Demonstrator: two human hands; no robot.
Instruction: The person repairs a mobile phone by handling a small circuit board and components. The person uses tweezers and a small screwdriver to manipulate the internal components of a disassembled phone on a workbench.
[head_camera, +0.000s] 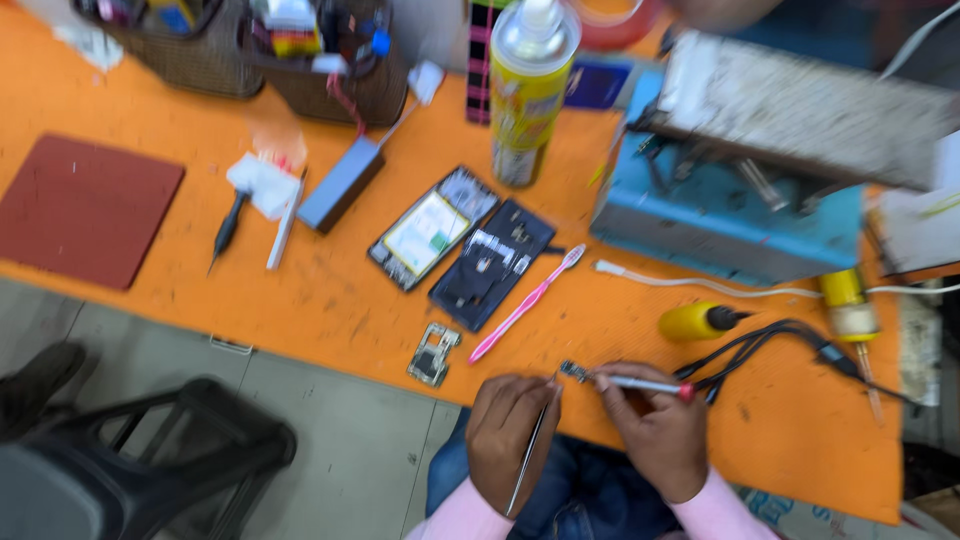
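left hand (508, 425) grips thin steel tweezers (528, 455) | right hand (655, 425) grips slim red-tipped tool (640, 383) | scuffed orange worktop (330, 300) | pink toothbrush (528, 302), opened phone (490, 263) near

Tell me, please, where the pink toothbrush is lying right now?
In the head view, the pink toothbrush lies diagonally on the orange table, just right of the dark opened phone body and above the left hand.

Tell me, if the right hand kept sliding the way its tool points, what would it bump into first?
The right hand aims its thin tool leftward; first comes the left hand with its tweezers, though blur leaves depth unclear.
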